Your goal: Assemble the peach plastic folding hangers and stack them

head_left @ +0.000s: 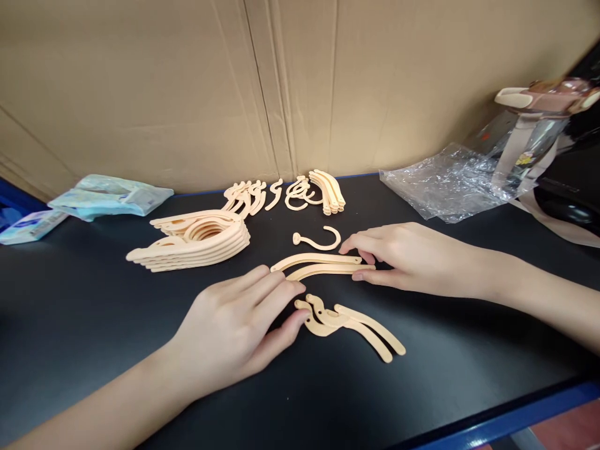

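Observation:
Two slim, curved beige hanger arms (323,265) lie side by side on the black tabletop, between my hands. My right hand (398,256) has their right ends between its thumb and fingers. At their left ends rests my left hand (248,319), palm down, its index finger and thumb apart and its fingertips partly covering those ends. Just below the left thumb is a pair of notched beige hanger pieces (347,322), one overlapping the other. A single beige hanger hook (321,240) lies flat beyond the arms.
A stack of folded beige hangers (201,244) sits at left. Behind are notched pieces (246,195), loose hooks (300,194) and a bundle of arms (328,190). Tissue packs (107,195) lie far left; a clear plastic bag (445,181) and strapped bottle (539,131) are right. Cardboard (164,87) stands behind.

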`<state>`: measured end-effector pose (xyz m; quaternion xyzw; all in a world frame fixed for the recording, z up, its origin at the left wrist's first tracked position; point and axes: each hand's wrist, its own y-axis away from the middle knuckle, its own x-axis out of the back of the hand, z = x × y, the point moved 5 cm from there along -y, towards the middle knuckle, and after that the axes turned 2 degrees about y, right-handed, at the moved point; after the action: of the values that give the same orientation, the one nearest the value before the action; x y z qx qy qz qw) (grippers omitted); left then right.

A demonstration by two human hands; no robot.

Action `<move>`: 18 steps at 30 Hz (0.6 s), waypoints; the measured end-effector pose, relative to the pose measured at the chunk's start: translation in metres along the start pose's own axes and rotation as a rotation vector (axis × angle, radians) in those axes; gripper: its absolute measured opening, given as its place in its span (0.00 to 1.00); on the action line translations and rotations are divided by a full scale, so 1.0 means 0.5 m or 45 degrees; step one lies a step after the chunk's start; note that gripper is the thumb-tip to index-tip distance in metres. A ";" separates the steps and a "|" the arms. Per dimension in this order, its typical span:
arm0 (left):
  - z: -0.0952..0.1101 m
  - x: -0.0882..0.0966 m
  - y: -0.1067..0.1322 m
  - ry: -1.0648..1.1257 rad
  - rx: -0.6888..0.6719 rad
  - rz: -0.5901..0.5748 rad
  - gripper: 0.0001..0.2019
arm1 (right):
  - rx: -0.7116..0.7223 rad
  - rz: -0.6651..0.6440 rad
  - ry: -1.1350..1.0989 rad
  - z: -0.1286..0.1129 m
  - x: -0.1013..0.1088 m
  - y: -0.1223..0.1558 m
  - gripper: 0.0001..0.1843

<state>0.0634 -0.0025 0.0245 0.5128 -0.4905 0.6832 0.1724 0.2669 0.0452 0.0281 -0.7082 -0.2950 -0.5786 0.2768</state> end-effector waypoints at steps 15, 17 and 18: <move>0.038 0.030 0.014 -0.028 -0.199 0.158 0.13 | -0.141 0.432 -0.484 -0.022 0.037 0.011 0.09; 0.039 0.027 0.016 0.030 -0.185 0.144 0.15 | -0.116 0.610 -0.451 -0.035 0.050 0.018 0.09; 0.035 0.024 0.017 0.084 -0.140 0.132 0.17 | -0.092 0.675 -0.429 -0.042 0.054 0.022 0.08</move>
<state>0.0615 -0.0247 0.0307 0.4536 -0.5471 0.6799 0.1807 0.2654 0.0251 0.0580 -0.8557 -0.1213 -0.3708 0.3398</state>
